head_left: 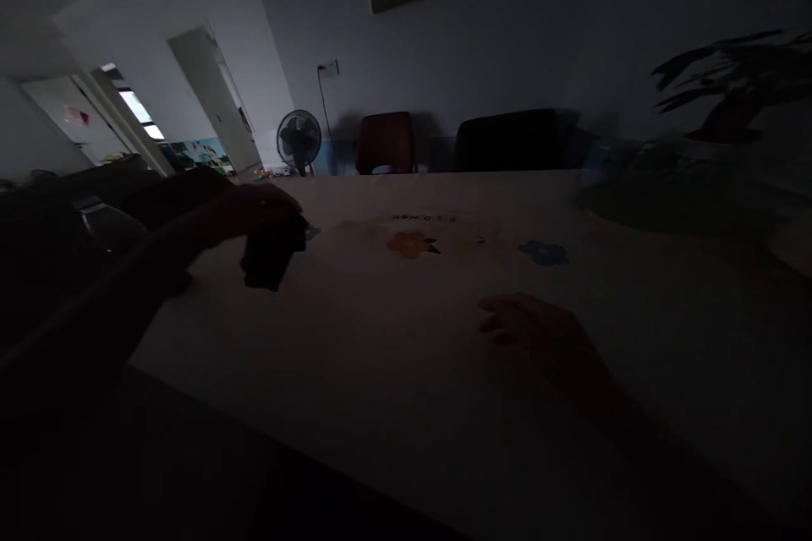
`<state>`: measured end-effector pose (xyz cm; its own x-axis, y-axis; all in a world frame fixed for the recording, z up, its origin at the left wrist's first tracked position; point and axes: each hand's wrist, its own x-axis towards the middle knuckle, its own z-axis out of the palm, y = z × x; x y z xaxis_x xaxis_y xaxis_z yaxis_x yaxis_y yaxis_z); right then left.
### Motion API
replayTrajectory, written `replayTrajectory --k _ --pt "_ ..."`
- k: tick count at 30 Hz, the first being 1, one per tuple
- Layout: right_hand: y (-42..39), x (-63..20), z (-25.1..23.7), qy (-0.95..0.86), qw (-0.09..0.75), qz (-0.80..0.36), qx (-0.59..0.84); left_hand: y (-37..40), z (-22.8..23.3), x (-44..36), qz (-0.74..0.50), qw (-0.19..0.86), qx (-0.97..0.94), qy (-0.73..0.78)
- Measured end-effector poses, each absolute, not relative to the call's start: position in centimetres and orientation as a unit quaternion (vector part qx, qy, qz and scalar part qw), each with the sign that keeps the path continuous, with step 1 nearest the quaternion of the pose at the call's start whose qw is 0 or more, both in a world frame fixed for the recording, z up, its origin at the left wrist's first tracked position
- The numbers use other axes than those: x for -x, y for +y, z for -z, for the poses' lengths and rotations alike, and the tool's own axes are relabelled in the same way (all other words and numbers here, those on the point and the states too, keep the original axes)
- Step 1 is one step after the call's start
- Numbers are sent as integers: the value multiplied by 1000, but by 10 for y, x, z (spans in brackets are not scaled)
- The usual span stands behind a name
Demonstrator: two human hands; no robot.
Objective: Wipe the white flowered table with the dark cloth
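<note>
The scene is very dim. On the left, my left hand (250, 210) is closed over the top of a dark, blocky object (271, 258) at the table's left side. Its kind is lost in the shadow, and I cannot tell whether it rests on the tabletop. My right hand (531, 323) is low over the pale table (381, 321), fingers loosely stretched and holding nothing. Beyond it, an orange flower print (409, 244) and a blue flower print (544, 253) decorate the table's surface, along with upside-down lettering.
Two chairs, one brown (384, 139) and one black (507, 139), stand behind the far edge. A fan (299, 139) is at the back left. A potted plant (723, 122) and a green mat or tray (672, 203) occupy the right side.
</note>
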<state>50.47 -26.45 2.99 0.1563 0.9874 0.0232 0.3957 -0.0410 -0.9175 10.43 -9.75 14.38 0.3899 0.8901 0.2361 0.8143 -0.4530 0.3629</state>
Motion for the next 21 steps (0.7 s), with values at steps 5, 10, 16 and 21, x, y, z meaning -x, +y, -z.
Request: replayTrajectory --k 5,10,16,21 --pt "-267 -507 -32 -537 442 -355 625 -103 -87 -123 -12 94 -880 466" --pt "-270 -502 -37 -562 422 -347 621 -106 -37 -123 -44 143 -867 476" --pt "-271 -501 -34 -577 408 -337 622 -116 6 -126 -31 68 -866 495" --pt "-279 -486 -24 -645 367 -299 599 -116 7 -149 -12 81 -875 476"
